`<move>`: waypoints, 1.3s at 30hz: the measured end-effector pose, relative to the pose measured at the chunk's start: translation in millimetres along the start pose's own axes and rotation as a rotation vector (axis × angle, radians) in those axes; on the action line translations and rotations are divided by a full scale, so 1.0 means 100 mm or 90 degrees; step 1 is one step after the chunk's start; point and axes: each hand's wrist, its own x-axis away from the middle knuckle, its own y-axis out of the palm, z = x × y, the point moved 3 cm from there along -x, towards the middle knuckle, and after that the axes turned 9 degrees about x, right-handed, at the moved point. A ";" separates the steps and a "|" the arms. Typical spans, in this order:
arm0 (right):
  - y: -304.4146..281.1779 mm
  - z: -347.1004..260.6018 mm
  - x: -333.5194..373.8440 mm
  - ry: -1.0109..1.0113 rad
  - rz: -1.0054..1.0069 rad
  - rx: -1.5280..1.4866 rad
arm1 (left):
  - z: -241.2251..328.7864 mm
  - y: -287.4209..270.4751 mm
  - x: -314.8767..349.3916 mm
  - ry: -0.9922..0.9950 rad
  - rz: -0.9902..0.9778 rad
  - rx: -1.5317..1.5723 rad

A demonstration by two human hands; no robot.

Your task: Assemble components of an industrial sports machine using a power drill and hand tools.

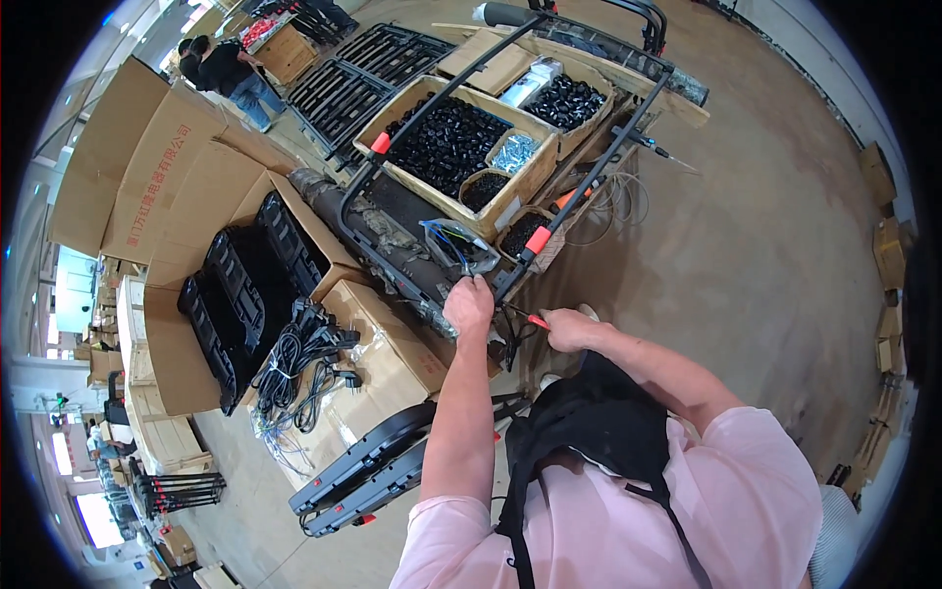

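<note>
My left hand [469, 306] is closed, thumb and fingers pinched together, beside the near corner of a black tubular frame [608, 152] with red sleeves. What it pinches is too small to make out. Just beyond those fingers lies a clear plastic bag [479, 257] with blue and yellow wires. To the right, my right hand [569, 331] is wrapped round a red-handled tool [538, 321], whose thin dark shaft points left toward the frame corner. Dark cable [512, 344] hangs below the corner, between my hands.
Cardboard bins [446, 201] of black plastic parts and small metal hardware stand within the frame. At left, an open carton [167, 344] holds black panels; bundled power cords [294, 358] lie on a closed box [388, 344]. Black rails [378, 466] lean close to my left arm. People [231, 74] stand far left.
</note>
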 end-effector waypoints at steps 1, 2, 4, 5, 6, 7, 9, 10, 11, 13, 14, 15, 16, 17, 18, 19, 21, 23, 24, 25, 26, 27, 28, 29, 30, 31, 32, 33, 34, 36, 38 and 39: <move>-0.08 -0.05 0.08 -0.012 -0.029 -0.028 | -0.01 0.00 0.00 -0.005 0.000 0.000; -0.11 -0.10 0.12 -0.023 -0.058 -0.056 | -0.02 0.00 -0.01 -0.010 0.007 0.004; -0.05 0.06 0.09 -0.023 -0.054 -0.066 | 0.01 -0.01 -0.04 -0.015 0.013 0.011; 0.02 0.23 0.09 -0.019 -0.048 -0.081 | 0.04 0.00 -0.02 -0.018 0.009 0.018; 0.15 0.47 -0.01 -0.011 -0.072 -0.132 | 0.09 0.00 -0.03 -0.017 0.008 0.025; 0.12 0.51 -0.03 -0.017 -0.075 -0.127 | 0.06 0.00 -0.06 -0.023 0.014 0.024; 0.02 0.56 -0.14 0.023 -0.030 -0.068 | -0.03 -0.01 -0.07 -0.027 0.009 -0.005; -0.08 0.56 -0.22 0.117 -0.123 -0.089 | -0.01 0.00 -0.06 -0.018 0.002 -0.004; -0.05 0.62 -0.37 0.115 -0.123 -0.089 | 0.03 0.00 -0.06 -0.020 0.003 -0.005; 0.05 0.69 -0.83 0.067 0.034 -0.007 | 0.07 -0.01 -0.04 -0.029 -0.013 -0.019; 0.10 0.65 -1.00 0.048 0.025 -0.002 | 0.04 -0.03 -0.03 -0.027 -0.003 -0.034; 0.13 0.61 -1.15 0.049 0.103 -0.089 | 0.03 -0.03 -0.02 -0.033 -0.002 -0.034; 0.16 0.54 -1.34 0.041 0.175 -0.178 | 0.03 -0.03 -0.01 -0.031 0.011 -0.038; 0.28 0.57 -1.55 0.094 0.054 -0.366 | 0.04 -0.01 -0.02 -0.037 0.008 -0.026; 0.40 0.64 -1.77 0.151 -0.079 -0.543 | 0.01 0.03 -0.02 -0.010 0.027 -0.018; 0.57 0.83 -2.01 0.185 -0.114 -0.569 | 0.09 0.08 -0.03 0.028 0.050 -0.004; 1.01 1.02 -2.33 0.202 -0.230 -0.736 | 0.04 0.04 -0.03 0.013 0.054 0.009; 1.32 1.14 -2.53 0.183 -0.330 -0.869 | -0.01 -0.08 -0.04 -0.035 -0.017 0.021; 1.38 1.24 -2.64 0.135 -0.278 -0.867 | 0.06 -0.19 -0.14 -0.049 -0.006 0.015; 1.37 1.30 -2.74 0.092 -0.223 -0.869 | 0.14 -0.29 -0.23 -0.083 -0.032 0.089; 1.36 1.21 -2.83 0.087 -0.244 -0.866 | 0.12 -0.39 -0.29 -0.123 -0.053 0.160; 1.35 1.18 -2.91 0.164 -0.266 -0.887 | 0.07 -0.52 -0.44 -0.091 0.011 0.212; 1.35 1.15 -2.92 0.245 -0.286 -0.905 | 0.06 -0.75 -0.60 -0.067 0.080 0.210; 1.31 1.05 -2.86 0.245 -0.314 -0.896 | -0.07 -1.03 -0.72 -0.072 0.183 0.218; 1.20 0.98 -2.73 0.257 -0.362 -0.888 | -0.22 -1.29 -0.84 -0.111 0.283 0.146; 1.08 0.90 -2.65 0.265 -0.400 -0.878 | -0.48 -1.56 -0.99 -0.110 0.348 0.126; 1.10 1.20 -2.65 0.265 -0.395 -0.877 | -0.63 -1.83 -1.21 -0.042 0.415 0.091; 1.14 1.74 -2.65 0.088 -0.392 -0.833 | -0.67 -2.03 -1.45 -0.100 0.447 0.050; 1.15 1.84 -2.69 -0.109 -0.408 -0.771 | -0.99 -2.33 -1.56 -0.092 0.530 0.034; 0.68 1.33 -2.50 -0.115 -0.390 -0.666 | -1.54 -2.80 -1.57 -0.212 0.584 -0.192; -0.12 1.73 -1.81 -0.101 -0.256 -0.442 | -1.92 -3.07 -1.68 -0.278 0.577 -0.323; -0.45 1.67 -1.70 0.047 -0.295 -0.274 | -1.98 -3.05 -1.82 -0.301 0.544 -0.350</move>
